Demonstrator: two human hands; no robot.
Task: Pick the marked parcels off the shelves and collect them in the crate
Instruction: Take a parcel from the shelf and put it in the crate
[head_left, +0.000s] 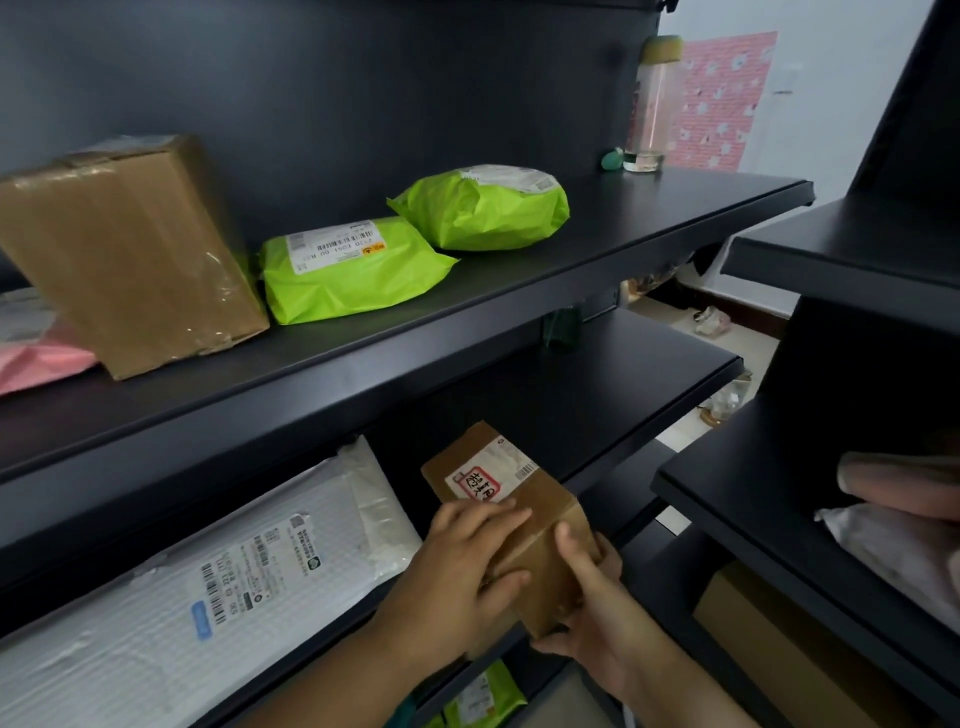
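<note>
I have the small brown parcel (519, 525) at the front lip of the middle shelf (623, 395), its near end poking out past the edge, just beside the white padded mailer (208, 571). My left grip (467, 566) is clamped on it, fingers laid across the top just below the label and thumb hooked onto the near face. My right grip (587, 597) cups the right-hand corner, thumb on the side and fingers tucked under and behind. The label carries writing boxed in red (the mark I'm hunting for, I take it), so I judge this to be the pick itself: parcel seized, not yet clear of the shelf. Next I need to draw it straight toward me, without snagging the mailer, then turn to find the crate, which I can't see from here.
</note>
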